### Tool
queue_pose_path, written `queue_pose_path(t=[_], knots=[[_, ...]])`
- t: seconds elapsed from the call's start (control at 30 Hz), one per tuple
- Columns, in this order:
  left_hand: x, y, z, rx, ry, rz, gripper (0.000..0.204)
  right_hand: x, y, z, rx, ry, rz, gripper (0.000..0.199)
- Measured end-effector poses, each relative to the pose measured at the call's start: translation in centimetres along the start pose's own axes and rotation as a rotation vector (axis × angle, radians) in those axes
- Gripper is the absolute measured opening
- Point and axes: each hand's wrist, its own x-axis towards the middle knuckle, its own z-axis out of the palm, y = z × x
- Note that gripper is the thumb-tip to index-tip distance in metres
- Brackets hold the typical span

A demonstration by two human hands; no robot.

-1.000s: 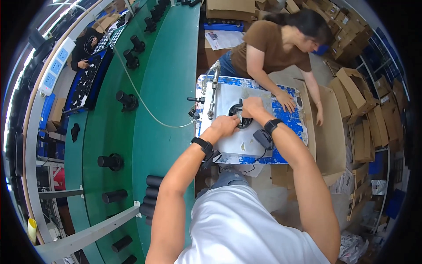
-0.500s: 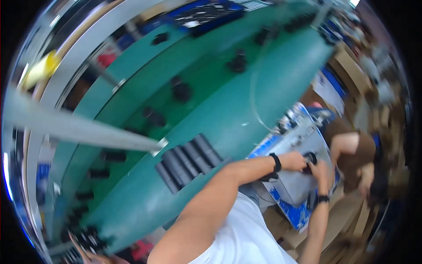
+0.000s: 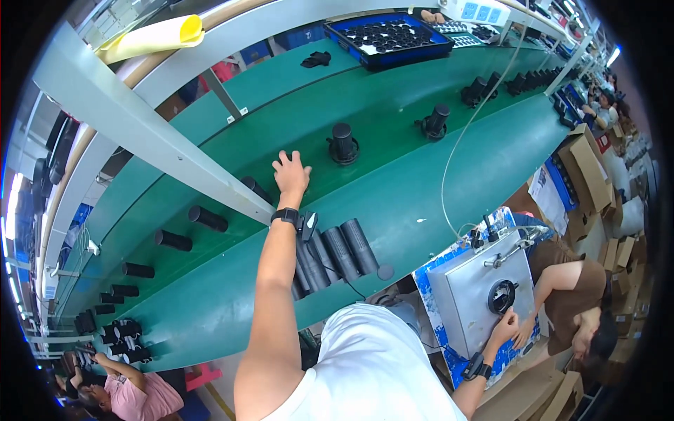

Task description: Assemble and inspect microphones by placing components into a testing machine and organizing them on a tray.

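Observation:
My left hand [image 3: 291, 175] reaches out over the green conveyor belt with its fingers spread; a dark patch shows by the fingertips, too covered to name. A black cylindrical part on a round base [image 3: 343, 144] stands upright on the belt to its right. Below my left wrist, several black ribbed cylinders [image 3: 340, 254] lie side by side on the near green surface. My right hand [image 3: 504, 328] is at the lower edge of a black ring [image 3: 501, 297] on a silver metal box [image 3: 453, 295]. Its fingers are curled together; what they hold, if anything, is hidden.
A grey metal post [image 3: 158, 130] slants across the left. More black cylinders [image 3: 173, 240] lie along the belt. At the far side sits a blue tray [image 3: 393, 59] of small black parts. A co-worker [image 3: 572, 295] is close to the metal box, near cardboard boxes [image 3: 590, 168].
My left hand has left the black ring and swung left and forward over the belt. My right hand stays by the ring. The view has turned rightward and sharpened.

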Motion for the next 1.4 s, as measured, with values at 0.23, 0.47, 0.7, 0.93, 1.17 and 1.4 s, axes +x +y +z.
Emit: queue_pose_path(t=[0.23,0.47,0.7,0.93,1.17,1.4], knots=[[2.3,6.7,-8.5,-0.749,-0.242,0.201,0.017,-1.1,-9.8,-1.3,0.19,0.191,0.039,0.033],[-5.4,22.2,-19.4,-1.775,-1.104,0.881,0.031,-2.7,-28.6,4.5,1.37,-1.153,0.487,0.067],[-15.1,26.8,-18.0,-1.86,-1.531,0.076,0.05,-2.9,-27.3,1.7,1.736,-0.615,0.427,0.058],[-20.9,26.8,-20.4,-1.661,-2.147,0.179,0.049,-2.9,-22.2,-1.6,1.555,-0.213,0.301,0.057],[-23.2,28.3,-17.4,-1.328,-2.235,0.09,0.045,0.3,-17.8,-6.8,1.178,-0.064,-0.021,0.053],[-24.1,26.9,-15.7,-1.206,-2.162,0.16,0.028,4.1,-12.4,-3.9,0.73,0.055,-0.121,0.045]])
